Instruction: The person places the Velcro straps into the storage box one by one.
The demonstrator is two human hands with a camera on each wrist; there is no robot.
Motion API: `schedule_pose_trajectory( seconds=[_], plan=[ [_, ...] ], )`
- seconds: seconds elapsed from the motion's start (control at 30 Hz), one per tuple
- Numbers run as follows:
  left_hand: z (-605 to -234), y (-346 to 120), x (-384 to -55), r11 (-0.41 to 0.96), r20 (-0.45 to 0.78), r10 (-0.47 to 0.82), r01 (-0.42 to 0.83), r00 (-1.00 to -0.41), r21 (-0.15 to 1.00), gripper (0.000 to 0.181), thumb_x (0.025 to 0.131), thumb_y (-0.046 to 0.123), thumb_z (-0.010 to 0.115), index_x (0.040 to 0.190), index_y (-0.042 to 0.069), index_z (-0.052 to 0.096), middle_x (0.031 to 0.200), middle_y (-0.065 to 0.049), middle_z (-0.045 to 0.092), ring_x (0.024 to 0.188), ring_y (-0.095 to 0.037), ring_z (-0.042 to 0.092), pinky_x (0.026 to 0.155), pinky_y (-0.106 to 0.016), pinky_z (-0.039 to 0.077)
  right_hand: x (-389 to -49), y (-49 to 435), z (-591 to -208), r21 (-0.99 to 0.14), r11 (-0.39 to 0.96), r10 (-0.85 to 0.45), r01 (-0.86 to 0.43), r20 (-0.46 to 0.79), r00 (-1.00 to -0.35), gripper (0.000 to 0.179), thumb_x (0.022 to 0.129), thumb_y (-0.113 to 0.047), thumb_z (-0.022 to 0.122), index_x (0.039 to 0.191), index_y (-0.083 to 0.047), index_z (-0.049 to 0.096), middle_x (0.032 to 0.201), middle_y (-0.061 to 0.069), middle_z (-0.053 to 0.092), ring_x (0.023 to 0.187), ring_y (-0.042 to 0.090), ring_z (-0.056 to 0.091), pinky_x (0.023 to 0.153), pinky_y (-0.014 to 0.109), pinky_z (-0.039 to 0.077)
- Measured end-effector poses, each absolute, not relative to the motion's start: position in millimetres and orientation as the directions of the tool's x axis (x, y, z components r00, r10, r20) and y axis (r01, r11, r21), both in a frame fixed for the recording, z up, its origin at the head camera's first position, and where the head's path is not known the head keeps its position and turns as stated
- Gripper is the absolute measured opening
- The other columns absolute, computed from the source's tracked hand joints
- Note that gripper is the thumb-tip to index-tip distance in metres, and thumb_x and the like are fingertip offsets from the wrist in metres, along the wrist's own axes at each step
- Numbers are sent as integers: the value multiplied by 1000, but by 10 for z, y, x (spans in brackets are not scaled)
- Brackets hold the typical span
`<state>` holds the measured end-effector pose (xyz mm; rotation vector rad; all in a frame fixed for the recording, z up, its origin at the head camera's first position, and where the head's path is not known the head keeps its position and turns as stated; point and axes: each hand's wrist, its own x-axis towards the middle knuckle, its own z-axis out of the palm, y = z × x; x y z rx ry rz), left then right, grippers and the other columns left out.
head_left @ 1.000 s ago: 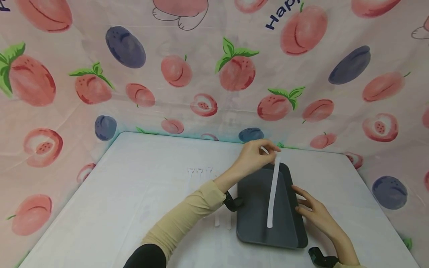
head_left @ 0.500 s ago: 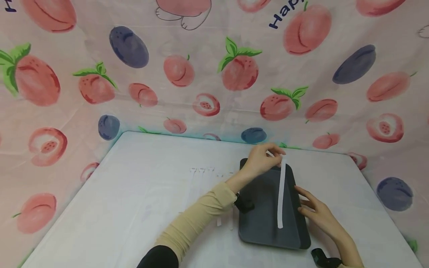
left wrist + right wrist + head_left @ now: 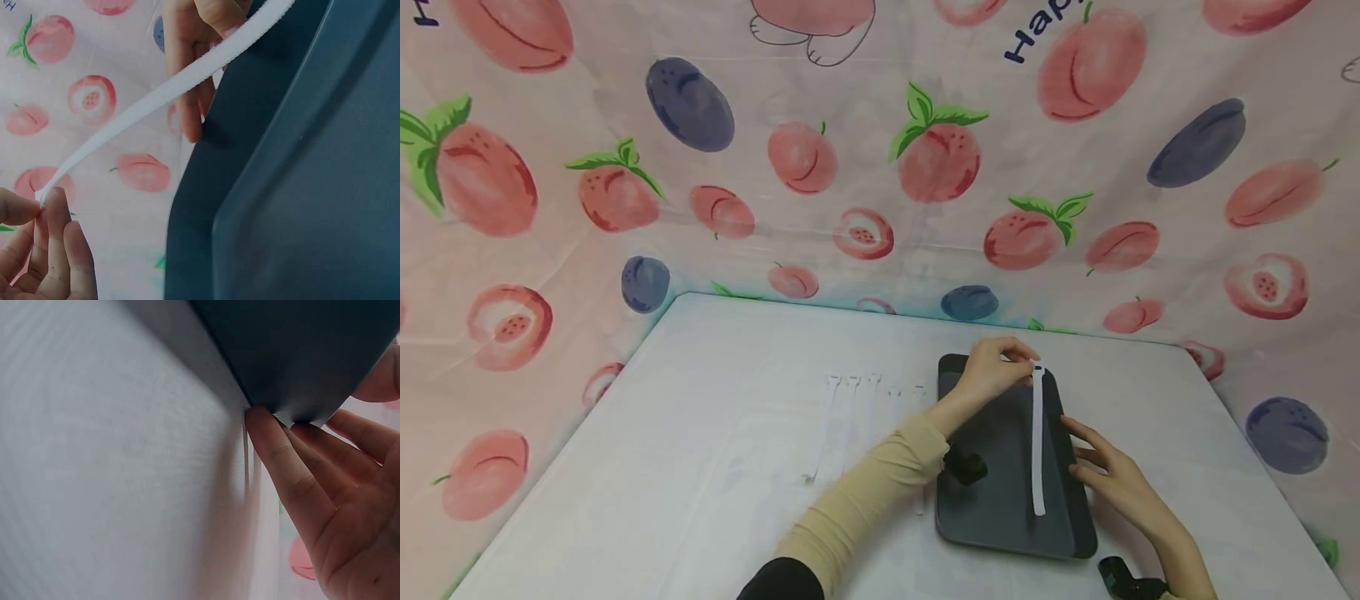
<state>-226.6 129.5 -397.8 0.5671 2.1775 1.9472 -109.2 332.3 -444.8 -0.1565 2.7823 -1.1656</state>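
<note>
While R hand (image 3: 1108, 475) against tray (image 3: 985, 517), L hand (image 3: 996, 368) w/ strip (image 3: 1038, 450).

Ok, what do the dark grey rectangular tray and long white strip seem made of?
Dark grey rectangular tray: plastic or coated metal, I can't tell which; its smooth surface has a dull sheen. Long white strip: probably soft fabric, matte, since its edges look fuzzy.

Here, soft shadow (image 3: 220, 537) is thrown beside the right-hand fingers (image 3: 294, 481) on the tabletop (image 3: 94, 462), the tray (image 3: 306, 350) at their tips dim!
</note>
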Motion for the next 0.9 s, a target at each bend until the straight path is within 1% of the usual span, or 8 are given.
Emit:
schedule_pose_trajectory(
  seconds=[0.03,0.1,0.17,0.33,0.43,0.63,0.7,0.9],
  plan=[
    [-4000,1313,-2263,66,111,382,147,-917,987,14,89,4,63,99,1,72,77,-13,70,77,-33,71,72,-40,59,-1091,3325,-4447,-715,698,-140,-45,-74,-987,63,94,-14,55,151,-16,30,150,24,37,120,52,53,90,65,44],
    [-4039,1347,-2256,55,81,373,109,-924,992,13,89,3,63,97,2,73,79,-16,71,80,-37,71,74,-42,58,-1090,3326,-4445,-715,698,-136,-41,-77,-988,63,94,-14,55,151,-17,29,150,24,37,121,52,52,90,65,44],
    [-4075,1379,-2248,52,51,360,75,-932,996,12,88,2,63,95,4,73,79,-16,72,82,-38,70,76,-43,58,-1091,3327,-4444,-715,698,-135,-39,-77,-988,63,94,-14,55,151,-17,30,150,24,38,121,51,52,91,65,45],
    [-4157,1439,-2240,87,6,320,36,-947,996,11,87,3,65,91,6,74,78,-16,73,81,-37,71,77,-45,57,-1095,3326,-4447,-719,693,-139,-53,-61,-988,63,93,-12,55,151,-15,31,147,26,40,120,50,54,90,61,47],
    [-4208,1466,-2241,106,-20,300,12,-954,994,10,87,4,65,90,6,74,77,-15,73,79,-35,71,74,-44,58,-1095,3324,-4449,-720,692,-140,-54,-61,-988,62,93,-12,55,151,-15,31,147,27,40,119,51,54,89,62,47],
    [-4326,1525,-2258,127,-68,256,-36,-964,991,8,86,4,67,88,6,75,74,-15,73,69,-28,72,65,-35,59,-1093,3319,-4446,-725,688,-135,-41,-72,-988,62,94,-13,54,151,-15,31,148,26,39,120,52,53,90,63,46],
    [-4357,1545,-2256,119,-84,244,-56,-966,991,8,85,3,68,87,5,75,73,-15,73,70,-30,72,64,-36,59,-1093,3316,-4443,-723,690,-131,-37,-75,-989,62,94,-14,55,151,-15,31,148,26,39,120,52,53,90,63,46],
    [-4390,1602,-2244,73,-113,226,-99,-967,992,7,84,2,68,86,4,75,73,-16,73,76,-36,72,69,-43,59,-1091,3316,-4428,-710,704,-122,-27,-83,-989,62,93,-14,55,151,-15,31,147,28,40,120,52,53,90,64,45]
  ],
)
